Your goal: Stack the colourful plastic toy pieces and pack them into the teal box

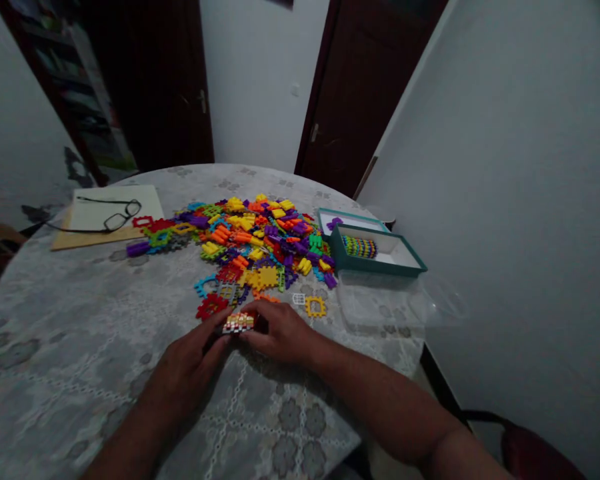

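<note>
Between my two hands is a small stack of plastic building pieces (239,323), with yellow, red and white edges showing. My left hand (193,353) pinches its left side, and my right hand (280,330) grips its right side. The fingers partly cover the stack, and its underside is hidden. Just beyond my hands lie a red square piece (211,307), a yellow square frame (315,307) and a small white piece (299,299). Behind them spreads a large heap of colourful building pieces (260,233) in yellow, orange, purple, green and red.
On the right stands a green box (380,267) with a row of stacked pieces (359,247) inside. Its lid (353,217) lies behind, and a clear plastic container (375,303) in front. Glasses (115,220) rest on a folder (87,200) at the left of the round table (55,333).
</note>
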`<action>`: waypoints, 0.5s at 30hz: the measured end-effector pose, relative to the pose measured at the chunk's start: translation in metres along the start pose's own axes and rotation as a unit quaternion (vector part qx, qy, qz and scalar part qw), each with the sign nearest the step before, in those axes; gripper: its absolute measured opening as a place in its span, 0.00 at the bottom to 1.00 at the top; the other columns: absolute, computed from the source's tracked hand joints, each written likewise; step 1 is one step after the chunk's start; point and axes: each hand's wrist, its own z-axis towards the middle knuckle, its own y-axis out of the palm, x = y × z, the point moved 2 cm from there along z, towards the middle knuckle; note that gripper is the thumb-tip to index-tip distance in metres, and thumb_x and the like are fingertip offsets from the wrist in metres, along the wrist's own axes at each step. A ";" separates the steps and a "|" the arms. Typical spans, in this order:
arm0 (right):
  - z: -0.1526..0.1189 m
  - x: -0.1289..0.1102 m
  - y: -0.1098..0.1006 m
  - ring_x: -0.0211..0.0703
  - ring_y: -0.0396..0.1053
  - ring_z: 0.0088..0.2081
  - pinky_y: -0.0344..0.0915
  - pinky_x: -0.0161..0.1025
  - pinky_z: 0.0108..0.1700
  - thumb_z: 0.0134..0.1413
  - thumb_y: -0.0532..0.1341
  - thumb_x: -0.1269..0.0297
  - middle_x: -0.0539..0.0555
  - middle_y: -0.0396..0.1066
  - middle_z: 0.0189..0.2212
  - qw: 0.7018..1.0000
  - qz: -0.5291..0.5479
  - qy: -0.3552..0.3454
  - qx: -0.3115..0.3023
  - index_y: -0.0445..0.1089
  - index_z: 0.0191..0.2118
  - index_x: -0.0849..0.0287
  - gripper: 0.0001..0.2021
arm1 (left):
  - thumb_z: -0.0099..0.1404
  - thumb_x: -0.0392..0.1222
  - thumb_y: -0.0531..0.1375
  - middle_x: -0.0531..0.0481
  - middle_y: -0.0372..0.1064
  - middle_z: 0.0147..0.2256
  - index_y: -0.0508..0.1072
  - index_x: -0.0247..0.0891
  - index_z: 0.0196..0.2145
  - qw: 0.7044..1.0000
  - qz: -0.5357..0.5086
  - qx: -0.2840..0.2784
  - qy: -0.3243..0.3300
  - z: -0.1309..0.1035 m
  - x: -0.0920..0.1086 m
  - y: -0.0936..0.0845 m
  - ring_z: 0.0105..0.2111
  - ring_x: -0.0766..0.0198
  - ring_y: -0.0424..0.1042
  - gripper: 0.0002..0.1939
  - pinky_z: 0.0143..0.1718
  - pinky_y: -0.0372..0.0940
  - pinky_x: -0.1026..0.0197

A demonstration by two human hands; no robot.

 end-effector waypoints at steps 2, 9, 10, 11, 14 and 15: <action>0.000 -0.002 -0.003 0.43 0.75 0.41 0.66 0.37 0.44 0.66 0.73 0.62 0.50 0.80 0.42 0.999 -0.031 -0.011 -0.006 0.77 0.58 0.53 0.17 | 0.75 0.64 0.61 0.43 0.86 0.56 0.81 0.43 0.65 1.000 0.000 0.003 -0.003 -0.001 -0.001 -0.001 0.52 0.47 0.87 0.31 0.57 0.80 0.51; 0.002 0.002 0.003 0.47 0.75 0.48 0.67 0.39 0.49 0.65 0.73 0.62 0.54 0.80 0.48 0.995 -0.084 -0.051 -0.011 0.75 0.55 0.55 0.15 | 0.74 0.65 0.62 0.41 0.85 0.56 0.82 0.44 0.61 1.000 0.009 0.003 0.018 0.001 -0.009 -0.003 0.53 0.46 0.86 0.29 0.57 0.80 0.49; 0.003 0.002 0.004 0.46 0.75 0.47 0.67 0.38 0.47 0.65 0.72 0.61 0.54 0.80 0.47 0.995 -0.084 -0.046 -0.012 0.75 0.54 0.55 0.15 | 0.74 0.65 0.63 0.40 0.86 0.56 0.81 0.44 0.61 1.000 0.011 0.005 0.018 0.002 -0.010 -0.003 0.53 0.46 0.86 0.29 0.56 0.80 0.49; 0.003 0.003 0.004 0.46 0.75 0.45 0.66 0.38 0.45 0.65 0.72 0.61 0.53 0.80 0.46 0.996 -0.083 -0.041 -0.013 0.75 0.53 0.55 0.14 | 0.73 0.65 0.63 0.40 0.86 0.56 0.81 0.45 0.61 1.000 0.013 0.007 0.018 0.002 -0.011 -0.004 0.53 0.45 0.86 0.29 0.56 0.80 0.49; 0.003 0.003 0.003 0.45 0.75 0.42 0.63 0.36 0.41 0.64 0.72 0.59 0.51 0.80 0.42 0.997 -0.074 -0.023 -0.013 0.75 0.52 0.54 0.14 | 0.72 0.66 0.64 0.42 0.86 0.56 0.81 0.46 0.61 1.000 0.019 0.010 0.014 0.004 -0.012 -0.004 0.52 0.46 0.87 0.29 0.54 0.81 0.50; 0.002 0.003 0.003 0.45 0.75 0.41 0.62 0.36 0.41 0.64 0.73 0.59 0.51 0.80 0.42 0.997 -0.069 -0.018 -0.010 0.75 0.52 0.53 0.14 | 0.72 0.66 0.64 0.42 0.86 0.55 0.81 0.46 0.61 1.000 0.018 0.011 0.011 0.004 -0.012 -0.004 0.52 0.46 0.87 0.29 0.53 0.82 0.51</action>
